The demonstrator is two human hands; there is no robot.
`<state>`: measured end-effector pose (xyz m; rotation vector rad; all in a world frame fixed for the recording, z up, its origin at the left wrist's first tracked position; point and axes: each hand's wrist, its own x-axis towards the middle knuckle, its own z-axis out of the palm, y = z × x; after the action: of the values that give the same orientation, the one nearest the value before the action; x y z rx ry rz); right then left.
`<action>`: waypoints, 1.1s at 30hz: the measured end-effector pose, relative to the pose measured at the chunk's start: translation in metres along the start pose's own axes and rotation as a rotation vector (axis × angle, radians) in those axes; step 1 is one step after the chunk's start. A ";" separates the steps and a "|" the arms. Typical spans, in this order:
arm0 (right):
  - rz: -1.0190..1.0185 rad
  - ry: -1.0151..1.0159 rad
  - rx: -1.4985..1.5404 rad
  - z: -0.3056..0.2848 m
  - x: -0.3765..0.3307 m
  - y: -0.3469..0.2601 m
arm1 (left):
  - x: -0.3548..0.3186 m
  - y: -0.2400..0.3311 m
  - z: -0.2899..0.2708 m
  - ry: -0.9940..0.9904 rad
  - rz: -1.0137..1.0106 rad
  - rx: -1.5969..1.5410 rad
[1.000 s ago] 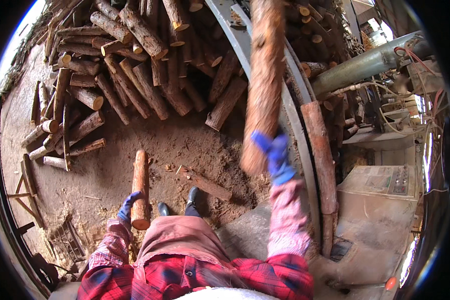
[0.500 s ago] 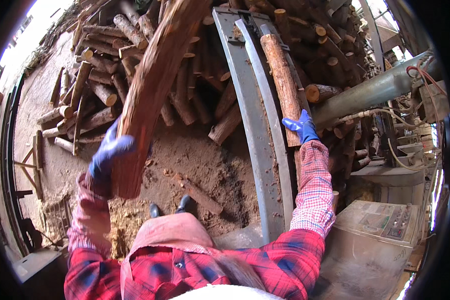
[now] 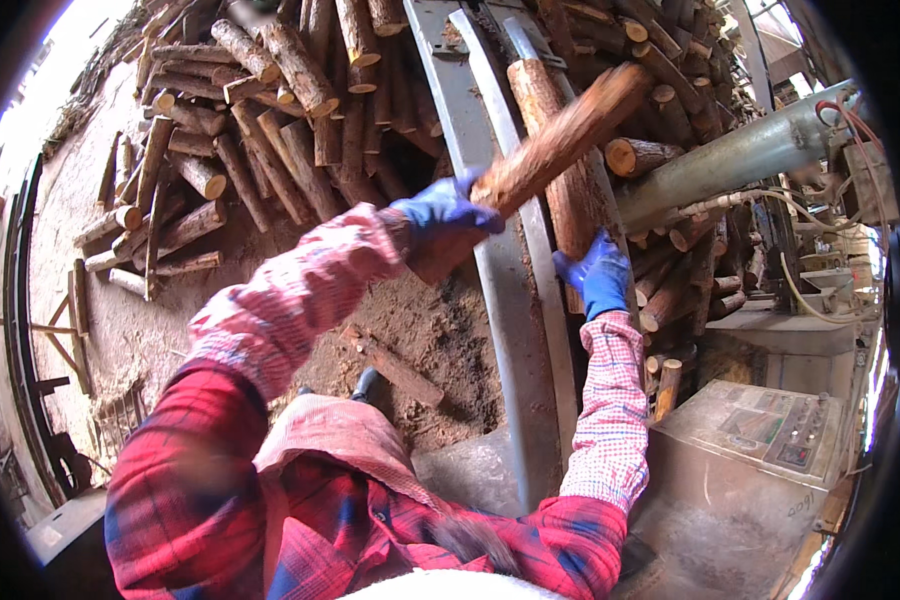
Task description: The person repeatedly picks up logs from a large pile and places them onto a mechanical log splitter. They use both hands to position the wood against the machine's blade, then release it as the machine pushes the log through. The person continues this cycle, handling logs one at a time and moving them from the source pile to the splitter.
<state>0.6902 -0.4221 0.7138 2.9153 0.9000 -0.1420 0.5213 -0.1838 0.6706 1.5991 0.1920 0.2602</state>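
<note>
My left hand (image 3: 448, 208), in a blue glove, is closed round the lower part of a rough reddish-brown log (image 3: 580, 130), smeared by motion. It slants up to the right, across the grey metal trough (image 3: 505, 290) and partly over a second log. That second log (image 3: 570, 205), lighter brown, lies lengthwise along the right side of the trough. At its near end my right hand (image 3: 598, 272), also blue-gloved, grips it, the thumb on the left side and the fingers on the right.
A heap of cut logs (image 3: 270, 130) covers the far left, with more behind the trough. A thick grey cylinder (image 3: 730, 160) with hoses comes in from the right. A dusty control box (image 3: 750, 430) stands at lower right. One log (image 3: 395, 368) lies on the dirt by my feet.
My left hand has swung the log from the left across to the trough, tipping its top to the right. My right hand stays at the near end of the other log.
</note>
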 end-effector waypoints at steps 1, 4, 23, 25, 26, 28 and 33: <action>0.016 0.013 -0.014 0.008 -0.006 0.009 | 0.001 -0.019 0.011 -0.135 -0.211 -0.089; -0.004 0.322 0.054 0.015 -0.056 -0.003 | -0.029 -0.015 0.042 -0.334 -0.480 -1.005; 0.152 0.039 1.633 0.156 -0.267 -0.160 | -0.088 -0.050 0.056 -0.056 0.044 -0.451; 0.161 0.014 1.701 0.127 -0.228 -0.152 | -0.063 0.018 0.044 -0.020 -0.145 -0.667; 0.016 0.093 1.718 0.112 -0.193 -0.152 | -0.048 0.054 0.029 0.047 0.006 -0.536; -0.310 0.273 1.608 0.059 -0.101 -0.157 | -0.025 0.113 -0.012 0.174 0.325 -0.263; -0.613 0.608 1.332 -0.107 0.100 -0.149 | -0.019 0.100 -0.045 0.422 0.315 -0.306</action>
<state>0.6947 -0.2319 0.8004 3.6510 2.6420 0.2310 0.4868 -0.1505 0.7713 1.2500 0.2114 0.8339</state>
